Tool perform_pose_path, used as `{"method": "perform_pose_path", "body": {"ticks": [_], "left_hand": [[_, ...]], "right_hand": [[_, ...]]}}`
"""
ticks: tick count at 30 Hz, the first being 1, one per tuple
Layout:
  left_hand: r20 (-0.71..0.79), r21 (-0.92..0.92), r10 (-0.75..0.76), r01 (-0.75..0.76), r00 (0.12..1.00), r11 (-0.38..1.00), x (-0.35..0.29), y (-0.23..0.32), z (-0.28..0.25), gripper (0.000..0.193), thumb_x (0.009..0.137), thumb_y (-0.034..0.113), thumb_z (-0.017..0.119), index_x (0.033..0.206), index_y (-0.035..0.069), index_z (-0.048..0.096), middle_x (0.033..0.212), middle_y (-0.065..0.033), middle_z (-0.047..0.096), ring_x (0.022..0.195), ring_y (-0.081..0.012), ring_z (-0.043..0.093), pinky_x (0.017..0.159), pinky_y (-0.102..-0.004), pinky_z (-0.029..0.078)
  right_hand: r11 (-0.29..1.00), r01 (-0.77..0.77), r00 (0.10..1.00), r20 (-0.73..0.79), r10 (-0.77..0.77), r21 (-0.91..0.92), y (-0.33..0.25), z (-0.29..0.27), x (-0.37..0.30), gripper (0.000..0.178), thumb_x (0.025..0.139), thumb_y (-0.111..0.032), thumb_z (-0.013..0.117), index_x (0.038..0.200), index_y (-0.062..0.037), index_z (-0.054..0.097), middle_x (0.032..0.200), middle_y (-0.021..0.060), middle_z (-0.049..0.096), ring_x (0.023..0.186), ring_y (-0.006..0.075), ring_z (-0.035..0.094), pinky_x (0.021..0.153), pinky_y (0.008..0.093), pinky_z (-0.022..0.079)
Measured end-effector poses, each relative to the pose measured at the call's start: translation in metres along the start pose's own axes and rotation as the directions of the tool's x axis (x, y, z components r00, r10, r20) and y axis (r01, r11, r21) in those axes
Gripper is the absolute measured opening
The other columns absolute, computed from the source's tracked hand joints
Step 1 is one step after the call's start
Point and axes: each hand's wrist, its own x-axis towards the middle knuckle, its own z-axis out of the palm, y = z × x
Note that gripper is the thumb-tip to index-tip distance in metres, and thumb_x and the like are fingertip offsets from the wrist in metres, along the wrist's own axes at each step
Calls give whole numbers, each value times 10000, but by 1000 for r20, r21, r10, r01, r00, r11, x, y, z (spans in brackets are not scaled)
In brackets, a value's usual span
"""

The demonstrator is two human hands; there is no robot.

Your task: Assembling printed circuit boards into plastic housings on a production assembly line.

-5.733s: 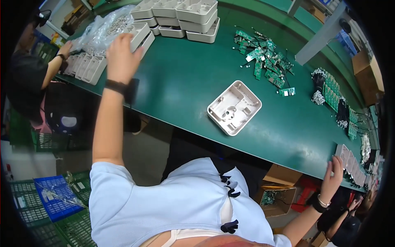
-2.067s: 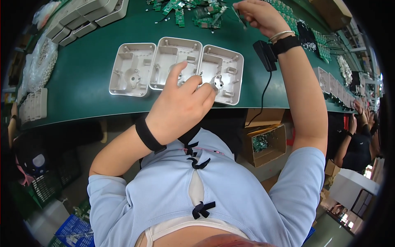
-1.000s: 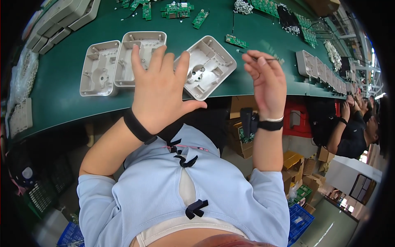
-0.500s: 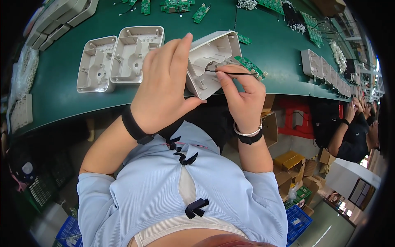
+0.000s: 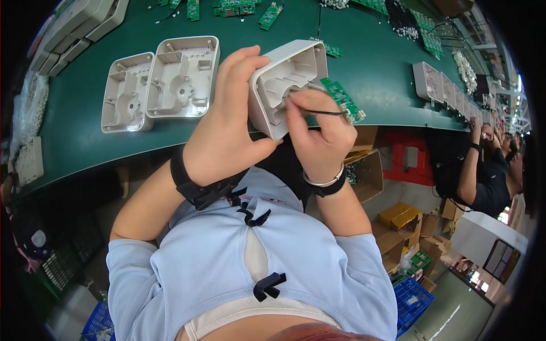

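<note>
My left hand (image 5: 222, 125) grips a white plastic housing (image 5: 262, 105) by its left side, tilted with its open, ribbed inside facing right. The housing is at the front edge of the green table. My right hand (image 5: 324, 133) pinches a thin black cable (image 5: 329, 112), with its fingertips at the housing's inner compartment; the cable's end is hidden behind them. From the cable's other end a green circuit board (image 5: 343, 102) hangs beside my right knuckles. To the left, two more open white housings (image 5: 181, 105) (image 5: 126, 122) lie side by side on the table.
Loose circuit boards (image 5: 235, 8) lie along the far side of the green table (image 5: 375, 85). More white housings stand in a row (image 5: 427, 82) at the right and in a stack (image 5: 85, 28) at the far left. A cardboard box (image 5: 367, 176) sits below the table edge. Co-workers' arms (image 5: 469, 165) show at the right.
The housing and both hands have shifted slightly left, and the housing has turned a little. My right fingertips have come closer to its inside, bringing the cable and board along.
</note>
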Motion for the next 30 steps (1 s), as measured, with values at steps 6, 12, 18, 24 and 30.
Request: {"method": "perform_pose_path", "body": {"ticks": [6,12,18,24,30], "left_hand": [[17,-155,-85,87,996,984,3,0,1,1000,690,-2,804,1552,82,306,1588,-232,308,1458,-441,395,1146,-457,439],[55,-223,-140,149,989,963,3,-1,2,1005,688,13,820,1553,84,313,1585,-227,320,1467,-428,390,1174,-462,415],[52,-49,-167,170,985,984,-1,6,-2,1011,690,31,839,1555,75,318,1595,-220,325,1487,-416,380,1189,-468,405],[55,90,-92,87,994,992,6,19,-9,1006,696,21,840,1557,62,323,1610,-214,320,1489,-412,397,1179,-473,423],[73,-36,-150,153,986,988,4,9,-7,1023,705,10,846,1570,57,302,1611,-213,339,1466,-407,440,1159,-447,454]], "right_hand": [[991,-109,994,-1,109,83,4,7,-3,167,824,98,797,966,32,737,915,118,767,777,160,730,709,264,569],[924,-272,962,50,269,270,0,2,-2,113,856,80,767,944,25,722,892,104,756,776,148,718,704,259,565],[956,-210,977,3,214,206,2,13,-12,99,841,54,771,913,1,731,872,93,751,742,183,719,677,287,553],[998,-56,997,55,55,14,1,1,-3,133,788,17,810,895,-27,744,825,91,730,647,241,676,624,356,518],[985,-59,995,66,71,-164,-5,-11,2,143,779,16,803,891,-51,747,899,91,730,827,278,678,734,393,513]]}}
